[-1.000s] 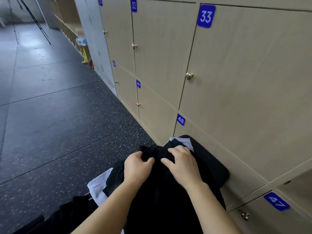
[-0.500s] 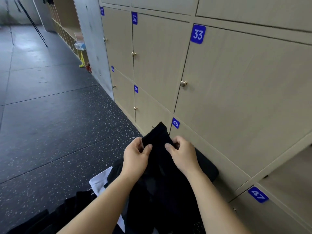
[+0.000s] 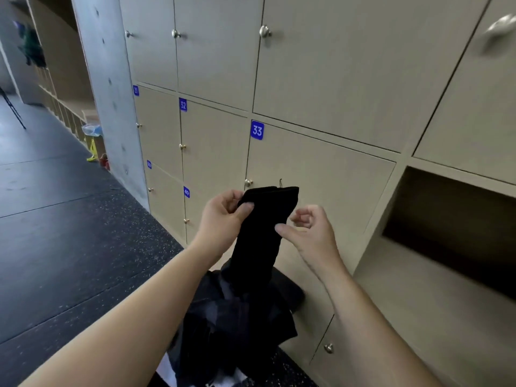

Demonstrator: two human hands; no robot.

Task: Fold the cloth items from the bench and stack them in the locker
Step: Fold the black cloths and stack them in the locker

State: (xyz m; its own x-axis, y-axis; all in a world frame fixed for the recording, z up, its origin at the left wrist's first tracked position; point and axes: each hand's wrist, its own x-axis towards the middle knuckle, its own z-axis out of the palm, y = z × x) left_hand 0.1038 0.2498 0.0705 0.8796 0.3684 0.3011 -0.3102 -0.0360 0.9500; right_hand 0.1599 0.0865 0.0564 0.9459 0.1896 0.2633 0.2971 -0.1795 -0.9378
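A wall of pale wooden lockers (image 3: 321, 79) fills the right and far side, their doors closed, with a dark speckled floor (image 3: 69, 233) running off to the left and a grey concrete pillar (image 3: 109, 93) standing at the lockers' far left end. One open locker (image 3: 446, 233) gapes on the right, dark inside. Down near the person, against the foot of the lockers, lies a heap of dark clothes (image 3: 237, 325) with a bit of white showing beneath it. Rising out of that heap is a long black cloth (image 3: 262, 224), held up in front of the door marked by the blue plate 33 (image 3: 257, 130), its top edge folded over. The left hand (image 3: 223, 219) pinches its upper left corner, thumb in front and fingers curled behind. The right hand (image 3: 312, 233) is just beside the cloth's right edge, thumb tip against it and fingers loosely curled clear of the fabric; whether it grips I cannot tell. A small brass knob (image 3: 248, 182) shows just above the left hand
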